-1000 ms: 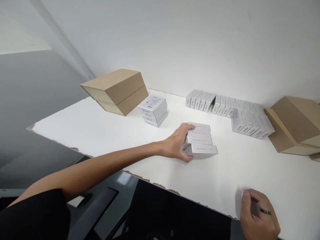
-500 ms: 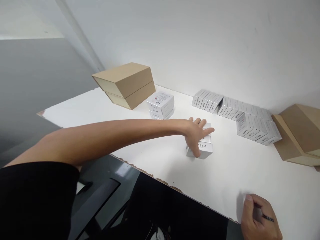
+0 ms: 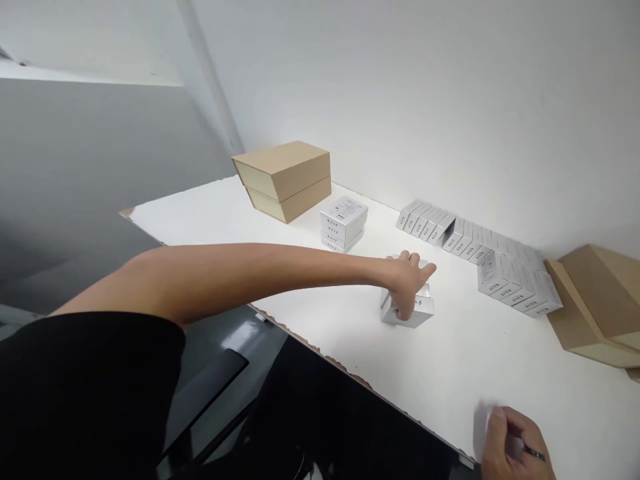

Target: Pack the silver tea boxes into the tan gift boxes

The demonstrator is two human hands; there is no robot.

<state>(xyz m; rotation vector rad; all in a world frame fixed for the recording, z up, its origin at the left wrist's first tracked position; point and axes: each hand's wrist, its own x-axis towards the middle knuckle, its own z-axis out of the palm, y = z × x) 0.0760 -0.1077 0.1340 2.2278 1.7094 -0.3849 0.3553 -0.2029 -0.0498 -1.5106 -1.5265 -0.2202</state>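
My left hand (image 3: 407,283) reaches across the white table (image 3: 310,287) and grips a small stack of silver-white flat boxes (image 3: 419,308), fingers over the top and thumb down the near side. My right hand (image 3: 515,447) rests at the table's near edge, at the bottom right. Its fingers are curled around a thin dark pen (image 3: 533,454), and it partly covers a small white box or slip (image 3: 481,427).
Two tan cardboard boxes (image 3: 285,177) are stacked at the back left, with another stack of silver boxes (image 3: 343,223) beside them. A long row of silver boxes (image 3: 480,250) lines the wall. Tan boxes (image 3: 597,300) lie at the right. A dark chair (image 3: 215,393) sits below the table edge.
My left hand has shifted from the stack's left side to over its top, closing on it. The view has swung leftward. My right hand has stayed at the table edge.
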